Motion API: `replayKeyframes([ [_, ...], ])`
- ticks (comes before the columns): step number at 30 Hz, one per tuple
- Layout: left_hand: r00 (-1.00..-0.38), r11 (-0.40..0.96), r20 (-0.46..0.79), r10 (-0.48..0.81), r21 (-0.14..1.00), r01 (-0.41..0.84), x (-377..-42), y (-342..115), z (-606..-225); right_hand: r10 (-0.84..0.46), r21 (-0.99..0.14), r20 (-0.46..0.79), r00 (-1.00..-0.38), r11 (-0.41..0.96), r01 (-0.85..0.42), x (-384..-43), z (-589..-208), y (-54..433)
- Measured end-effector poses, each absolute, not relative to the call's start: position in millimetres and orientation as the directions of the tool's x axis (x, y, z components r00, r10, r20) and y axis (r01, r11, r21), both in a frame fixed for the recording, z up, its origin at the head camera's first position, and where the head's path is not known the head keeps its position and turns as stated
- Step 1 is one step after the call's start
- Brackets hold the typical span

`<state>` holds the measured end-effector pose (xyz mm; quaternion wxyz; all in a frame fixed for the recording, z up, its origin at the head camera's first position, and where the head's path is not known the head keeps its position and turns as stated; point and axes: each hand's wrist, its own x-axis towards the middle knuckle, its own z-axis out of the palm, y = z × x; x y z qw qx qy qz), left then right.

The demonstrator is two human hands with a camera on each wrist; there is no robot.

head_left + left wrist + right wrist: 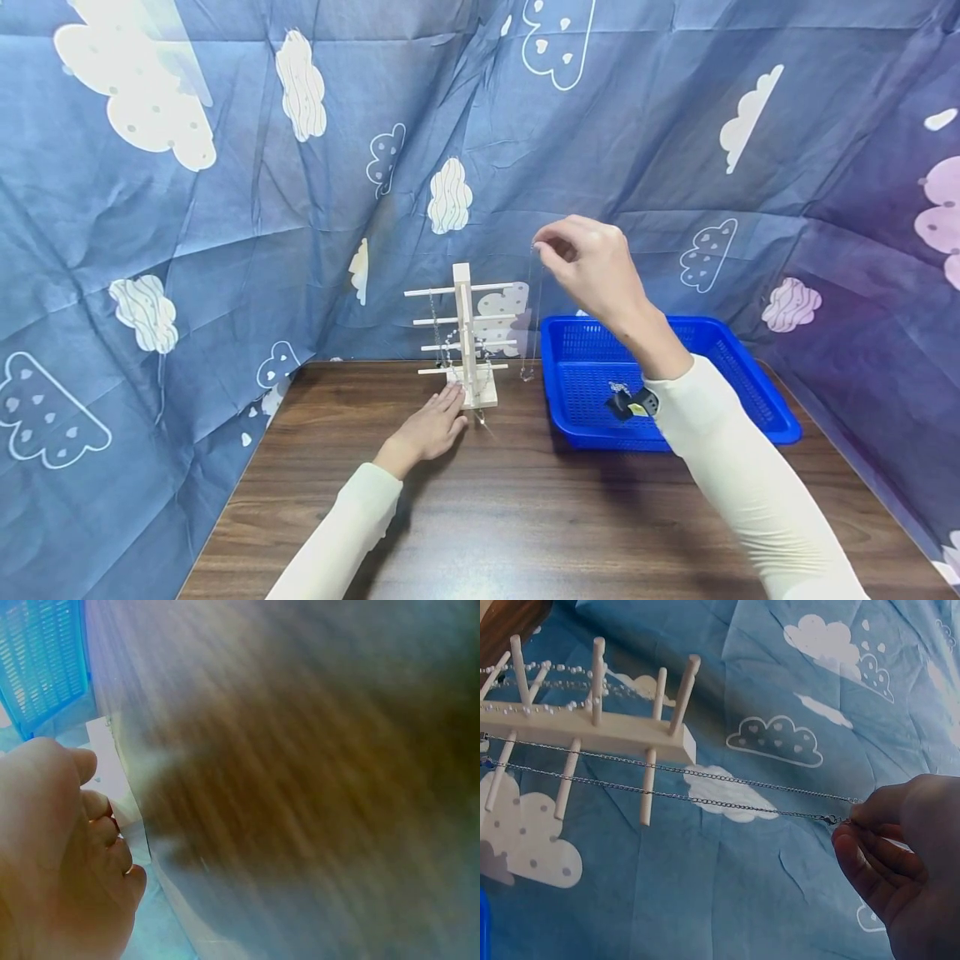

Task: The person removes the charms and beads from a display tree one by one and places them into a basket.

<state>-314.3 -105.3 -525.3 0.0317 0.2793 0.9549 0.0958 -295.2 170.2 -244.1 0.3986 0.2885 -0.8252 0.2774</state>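
Note:
My right hand (592,262) is raised above the table and pinches a thin silver chain necklace (757,784) near its clasp. The necklace (528,367) hangs down in a long loop to the right of a pale wooden rack (461,275) with several pegs. In the right wrist view the wooden rack (615,735) has beaded necklaces (562,667) draped over its pegs, and the held chain passes in front of it. My left hand (431,427) rests with its fingers on the base of the rack; its fingertips look extended.
A blue plastic basket (551,400) stands on the right, under my right forearm, with a small silvery chain (618,387) inside. The brown wooden table (480,517) ends at a blue cloud-patterned cloth (247,208) behind the rack.

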Motion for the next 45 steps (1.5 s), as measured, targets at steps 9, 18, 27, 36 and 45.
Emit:
replayKeyframes([
  [9, -0.843, 0.827, -0.014, 0.538, 0.199, 0.525, -314.3, -104.9, -524.4, -0.203, -0.252, 0.819, -0.537, 0.714, -0.653, -300.4, -235.1, 186.2],
  [18, -0.844, 0.829, -0.020, 0.537, 0.200, 0.523, -314.8, -105.1, -524.4, -0.183, -0.244, 0.807, -0.561, 0.761, -0.600, -306.8, -232.2, 200.6],
  [27, -0.847, 0.831, -0.019, 0.532, 0.207, 0.517, -315.3, -104.8, -525.1, -0.166, -0.235, 0.810, -0.563, 0.787, -0.571, -314.1, -237.1, 214.7],
  [36, -0.843, 0.829, -0.021, 0.537, 0.199, 0.523, -314.8, -105.1, -525.0, -0.152, -0.223, 0.814, -0.561, 0.810, -0.543, -321.6, -243.5, 232.9],
  [45, -0.841, 0.827, -0.022, 0.541, 0.194, 0.527, -316.4, -105.9, -527.5, -0.144, -0.224, 0.791, -0.595, 0.837, -0.500, -333.0, -251.0, 252.1],
])
